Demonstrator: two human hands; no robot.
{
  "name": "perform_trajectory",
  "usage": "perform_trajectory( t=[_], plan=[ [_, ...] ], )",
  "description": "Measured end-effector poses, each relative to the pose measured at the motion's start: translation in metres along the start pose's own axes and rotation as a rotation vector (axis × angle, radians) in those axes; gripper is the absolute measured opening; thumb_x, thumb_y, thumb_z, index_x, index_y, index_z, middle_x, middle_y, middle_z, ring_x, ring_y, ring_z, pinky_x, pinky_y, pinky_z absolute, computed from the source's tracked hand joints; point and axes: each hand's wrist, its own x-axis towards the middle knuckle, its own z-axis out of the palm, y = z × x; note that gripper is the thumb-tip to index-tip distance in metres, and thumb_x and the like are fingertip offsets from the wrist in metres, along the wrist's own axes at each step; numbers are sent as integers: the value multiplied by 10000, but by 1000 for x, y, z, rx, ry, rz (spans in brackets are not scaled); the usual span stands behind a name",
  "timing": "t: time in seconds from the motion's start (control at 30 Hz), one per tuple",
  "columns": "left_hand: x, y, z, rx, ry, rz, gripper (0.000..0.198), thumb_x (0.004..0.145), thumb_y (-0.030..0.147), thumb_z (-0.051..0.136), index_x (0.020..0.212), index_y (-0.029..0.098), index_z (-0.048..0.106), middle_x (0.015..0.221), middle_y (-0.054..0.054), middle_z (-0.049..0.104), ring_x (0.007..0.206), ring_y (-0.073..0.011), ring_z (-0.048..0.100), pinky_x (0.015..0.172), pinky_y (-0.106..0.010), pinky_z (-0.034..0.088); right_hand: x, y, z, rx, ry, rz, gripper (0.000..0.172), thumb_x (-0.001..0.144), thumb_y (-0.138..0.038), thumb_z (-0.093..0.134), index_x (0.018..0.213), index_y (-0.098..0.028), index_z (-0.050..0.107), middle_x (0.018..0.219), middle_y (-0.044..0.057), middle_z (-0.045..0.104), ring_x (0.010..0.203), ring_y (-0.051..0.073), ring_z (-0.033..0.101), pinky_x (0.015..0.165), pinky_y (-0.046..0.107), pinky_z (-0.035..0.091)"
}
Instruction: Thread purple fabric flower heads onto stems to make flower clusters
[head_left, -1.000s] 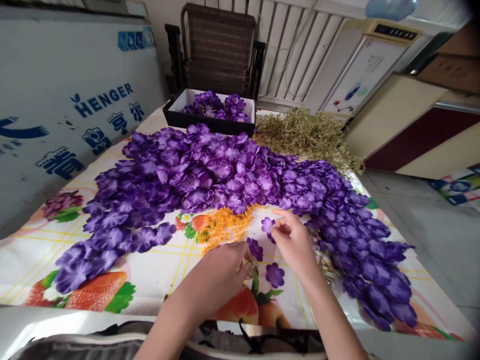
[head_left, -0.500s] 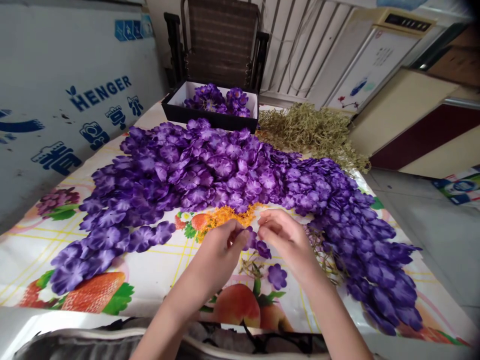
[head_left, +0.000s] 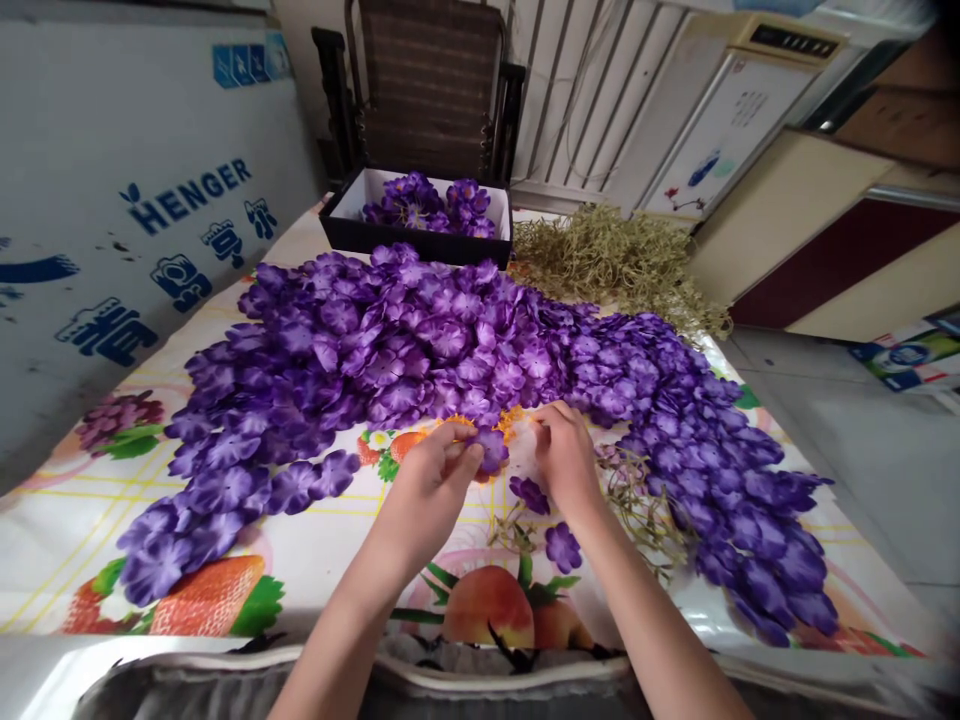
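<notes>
Over the middle of the table, my left hand [head_left: 435,475] pinches a purple fabric flower [head_left: 493,452] between thumb and fingers. My right hand [head_left: 564,450] is just to its right, fingers curled together; whatever sits in its fingertips is too small to make out. Small orange pieces [head_left: 514,422], likely flower centers, lie in a heap beyond the hands and are partly hidden by them. Two loose purple flowers lie near my right wrist, a darker one [head_left: 529,495] and a flat one [head_left: 562,548]. Thin green stems [head_left: 514,530] lie close by.
A wide bank of purple petals [head_left: 450,340] curves across the table. Behind it stand a black box [head_left: 416,238] holding finished-looking purple flowers and a pile of dry green stems [head_left: 615,260]. More stems [head_left: 641,510] lie right of my forearm. A chair [head_left: 427,90] stands behind.
My right hand has moved slightly forward and its fingers have closed more. My left hand has shifted a little left with the flower, now turned face-on. The view has moved slightly.
</notes>
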Motion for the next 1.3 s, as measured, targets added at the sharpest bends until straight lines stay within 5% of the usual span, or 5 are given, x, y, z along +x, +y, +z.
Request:
perform_trajectory(
  t=[0.2, 0.37, 0.6, 1.0, 1.3],
  plan=[
    [-4, 9, 3, -215, -7, -27, 146, 827, 302, 563, 849, 161, 533, 733, -47, 716, 716, -180, 675, 761, -315, 508, -3, -15, -15, 208, 6, 92, 68, 789, -196, 520, 729, -206, 549, 699, 36, 580, 699, 221, 547, 715, 388, 434],
    [-6, 12, 5, -205, 122, -43, 107, 845, 274, 550, 816, 174, 523, 652, -5, 690, 660, -163, 678, 685, -284, 521, -16, -42, -31, 552, -170, 140, 116, 859, -302, 524, 908, -215, 584, 624, -18, 582, 543, 147, 537, 512, 272, 434],
    [-9, 14, 7, 10, 88, 2, 86, 873, 265, 504, 892, 181, 506, 665, -2, 649, 662, -178, 644, 637, -290, 478, -27, -62, -44, 1090, -410, 275, 66, 820, -237, 653, 878, -207, 649, 698, -2, 647, 592, 123, 571, 559, 267, 457],
    [-18, 23, 11, -20, -86, 60, 77, 899, 217, 524, 891, 167, 582, 746, 0, 652, 741, -144, 640, 629, -212, 458, -33, -70, -54, 583, -302, -39, 69, 874, -238, 614, 822, -263, 652, 1022, 18, 555, 1064, 173, 532, 859, 285, 449],
    [-19, 24, 11, -72, -147, 44, 96, 907, 221, 516, 919, 158, 588, 833, -39, 693, 775, -162, 642, 684, -249, 474, -34, -65, -52, 585, -274, -57, 74, 866, -200, 603, 804, -240, 598, 862, 14, 628, 854, 164, 613, 731, 276, 497]
  ],
)
